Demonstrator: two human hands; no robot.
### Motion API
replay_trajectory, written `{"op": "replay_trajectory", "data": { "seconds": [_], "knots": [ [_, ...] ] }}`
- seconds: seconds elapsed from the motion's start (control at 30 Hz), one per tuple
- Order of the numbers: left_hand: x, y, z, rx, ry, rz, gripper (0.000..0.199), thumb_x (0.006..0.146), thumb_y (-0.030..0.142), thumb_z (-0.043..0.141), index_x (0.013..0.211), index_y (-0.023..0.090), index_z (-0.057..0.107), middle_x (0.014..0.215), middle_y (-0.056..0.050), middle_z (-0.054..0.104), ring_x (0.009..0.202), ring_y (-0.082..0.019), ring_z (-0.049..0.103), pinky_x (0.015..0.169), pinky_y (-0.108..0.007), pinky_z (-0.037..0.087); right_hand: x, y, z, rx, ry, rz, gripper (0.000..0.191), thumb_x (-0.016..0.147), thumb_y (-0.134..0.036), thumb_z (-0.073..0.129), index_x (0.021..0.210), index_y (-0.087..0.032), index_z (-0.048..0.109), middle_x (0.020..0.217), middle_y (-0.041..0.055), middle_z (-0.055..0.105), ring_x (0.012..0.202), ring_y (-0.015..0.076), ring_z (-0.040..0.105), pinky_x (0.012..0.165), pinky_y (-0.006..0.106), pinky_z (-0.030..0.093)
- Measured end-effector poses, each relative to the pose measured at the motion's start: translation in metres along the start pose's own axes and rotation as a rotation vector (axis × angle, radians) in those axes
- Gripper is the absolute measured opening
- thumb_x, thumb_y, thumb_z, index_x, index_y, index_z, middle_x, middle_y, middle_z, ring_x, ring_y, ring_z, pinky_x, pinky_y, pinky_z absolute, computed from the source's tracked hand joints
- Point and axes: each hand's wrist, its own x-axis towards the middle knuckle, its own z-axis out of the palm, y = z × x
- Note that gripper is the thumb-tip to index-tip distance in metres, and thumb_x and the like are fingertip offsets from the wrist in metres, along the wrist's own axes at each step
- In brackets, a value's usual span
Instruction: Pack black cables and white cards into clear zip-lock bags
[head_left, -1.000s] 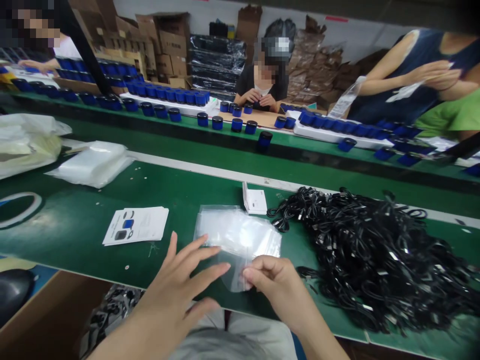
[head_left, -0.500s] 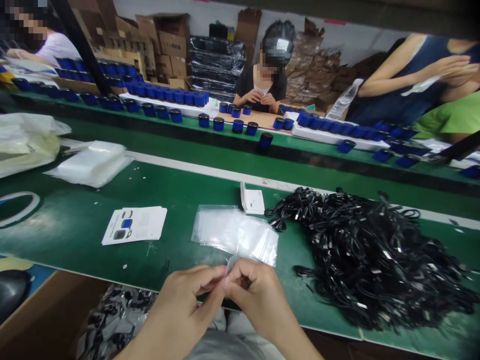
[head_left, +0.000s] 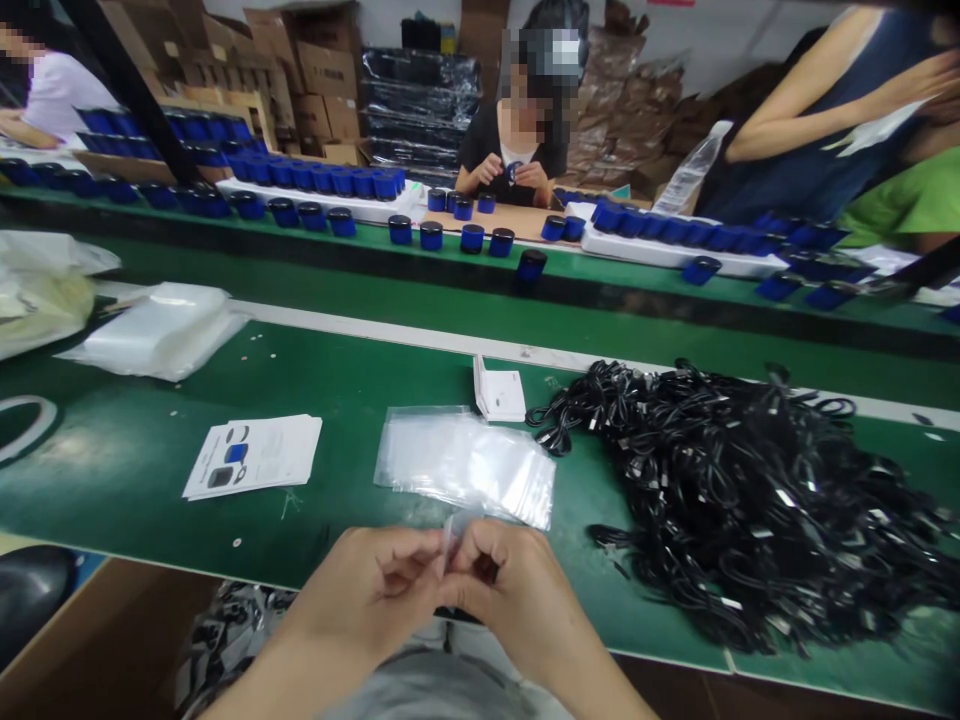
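At the table's near edge my left hand (head_left: 379, 582) and my right hand (head_left: 511, 578) meet, thumbs and fingers pinched together. Between their fingertips is a small clear plastic bag (head_left: 453, 530), seen nearly edge-on; the fingers hide most of it. Just beyond them lies a spread of flat clear plastic bags (head_left: 465, 465). A folded white booklet (head_left: 501, 394) stands partly open behind those bags. To the left rests a stack of printed leaflets (head_left: 255, 456). On the right is a large heap of black USB cables (head_left: 720, 510).
A stack of plastic bags (head_left: 157, 330) and a tape ring (head_left: 26, 425) lie on the left. Blue jars with black lids (head_left: 472, 238) line a raised shelf across the back. Co-workers sit beyond it, one person (head_left: 514, 150) facing me. A bag of parts is below the table edge.
My view has tilted and shifted slightly. Both hands stay together, with the small bag showing a little more between the fingertips. The facing co-worker now holds a dark round item.
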Motion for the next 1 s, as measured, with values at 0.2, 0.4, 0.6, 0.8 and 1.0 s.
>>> {"op": "replay_trajectory", "data": {
  "seconds": [0.2,0.4,0.6,0.8,1.0],
  "knots": [
    [0.003,0.010,-0.008,0.159,0.048,-0.027,0.019,0.081,0.024,0.050,0.064,0.017,0.057,0.059,0.004,0.056,0.060,-0.012,0.055,0.051,-0.018,0.038,0.003,-0.005,0.003,-0.032,0.016,-0.135,0.022,0.075,-0.009,0.069,0.061,-0.017,0.053,0.061,-0.0052,0.058,0.056,0.0089,0.051,0.054,0.017,0.034],
    [0.008,0.008,-0.017,0.236,0.074,-0.061,0.022,0.082,0.029,0.049,0.067,0.017,0.059,0.058,0.003,0.058,0.057,-0.012,0.054,0.050,-0.018,0.038,0.005,-0.005,0.006,-0.138,0.042,-0.195,0.013,0.087,-0.012,0.050,0.078,-0.019,0.055,0.070,-0.0005,0.063,0.061,0.0137,0.060,0.055,0.021,0.043],
    [0.012,-0.001,-0.011,0.177,0.132,0.002,0.020,0.083,0.029,0.051,0.070,0.018,0.062,0.064,0.001,0.067,0.062,-0.015,0.064,0.056,-0.020,0.047,0.000,-0.004,0.015,-0.426,0.306,-0.436,0.024,0.087,-0.013,0.041,0.100,-0.013,0.061,0.081,0.0092,0.070,0.064,0.0225,0.067,0.054,0.031,0.052],
    [0.016,-0.002,-0.002,0.183,0.152,0.105,0.018,0.085,0.025,0.050,0.073,0.020,0.062,0.066,0.002,0.069,0.062,-0.014,0.066,0.059,-0.019,0.050,-0.005,0.000,0.015,-0.526,0.344,-0.494,0.033,0.085,-0.009,0.038,0.108,-0.007,0.061,0.088,0.0129,0.073,0.074,0.0219,0.069,0.064,0.029,0.054],
    [0.020,0.007,0.011,0.453,0.233,0.251,0.021,0.082,0.019,0.046,0.062,0.020,0.048,0.060,0.003,0.059,0.054,-0.011,0.059,0.053,-0.020,0.045,-0.009,0.000,0.004,-0.667,0.336,-0.411,0.020,0.086,-0.011,0.043,0.084,-0.017,0.062,0.065,0.0043,0.065,0.054,0.0191,0.060,0.051,0.028,0.040]
  ]
}}
